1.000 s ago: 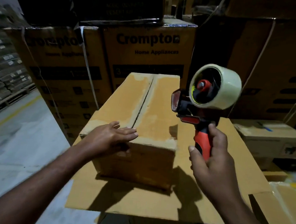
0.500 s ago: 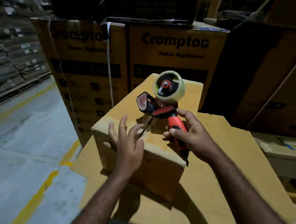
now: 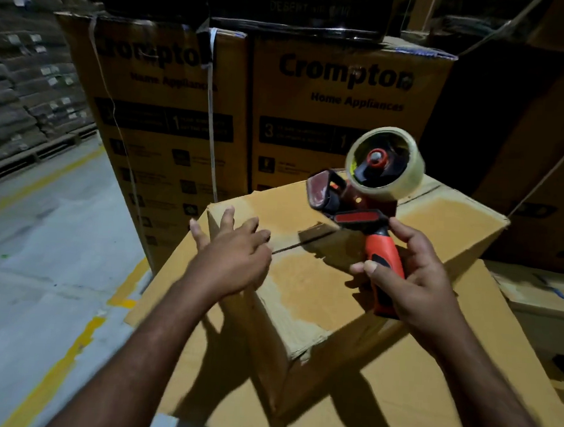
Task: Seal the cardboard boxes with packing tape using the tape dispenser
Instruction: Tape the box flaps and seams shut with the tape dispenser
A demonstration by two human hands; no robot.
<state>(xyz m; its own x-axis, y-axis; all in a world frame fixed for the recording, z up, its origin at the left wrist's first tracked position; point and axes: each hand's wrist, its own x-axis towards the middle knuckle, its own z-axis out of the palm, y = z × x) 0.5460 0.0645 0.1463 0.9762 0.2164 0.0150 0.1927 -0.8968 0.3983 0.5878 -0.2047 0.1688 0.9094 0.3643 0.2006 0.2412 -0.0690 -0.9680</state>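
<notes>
The rear is closed off by two printed cartons (image 3: 342,118), standing side by side just behind the work, with dark cartons (image 3: 286,5) stacked on top of them. A white strap (image 3: 212,116) hangs down the left printed carton. At the right, more brown cartons (image 3: 526,145) are stacked, and a low carton (image 3: 539,295) lies near the lower carton's right edge. Stacked sacks (image 3: 24,92) are seen at the far left, well apart from the work.

Open room is provided only at the left, where the concrete floor (image 3: 39,264) is marked by a yellow line (image 3: 67,358) running past the lower carton's left edge.

The cardboard box (image 3: 318,301) is carried on the flat top of the lower carton (image 3: 427,403), set cornerwise towards the far left, one corner facing the near edge. A bare margin is left along the near and right edges. The open flap seam (image 3: 291,247) is seen running across the box top, flanked by pale torn patches.

The tape dispenser (image 3: 367,198) is held above the box top, over the seam, with its tape roll (image 3: 384,162) uppermost.

The left hand (image 3: 235,256) is held with fingers spread over the box's left top edge; contact cannot be told. The dispenser's orange handle is gripped by the right hand (image 3: 415,281), fingers curled round it.
</notes>
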